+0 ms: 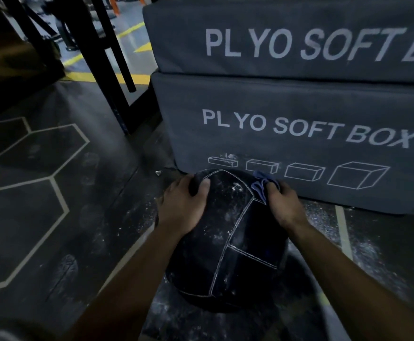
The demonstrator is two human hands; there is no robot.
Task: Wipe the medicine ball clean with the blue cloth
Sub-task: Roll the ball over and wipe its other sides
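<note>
Ball: the medicine ball sits on the floor at lower centre of the frame, just in front of the lower plyo soft box; I cannot tell whether it touches the box.
Dirt: white chalky smears show across the upper panels and along the stitched seams, so I judge most of the wiping is not yet done.
Left hand: my left hand lies over the upper left of the ball, fingers curled round its far edge, thumb pressed on top, holding it.
Right hand: my right hand is closed round the bunched blue cloth, pressing it on the ball's upper right shoulder.
Risk, rolling: the ball is round and rests on nothing but the floor; a hard stroke from the right could roll it leftward out from under my left hand.
Risk, cloth: it is wadded, so little of it meets the surface; it may only push the powder into the seams.
Risk, missed areas: the underside is hidden; without turning the ball it would remain dirty.
Risk, re-soiling: the floor around the ball is dusted white, so rolling it could pick that up again.
</note>
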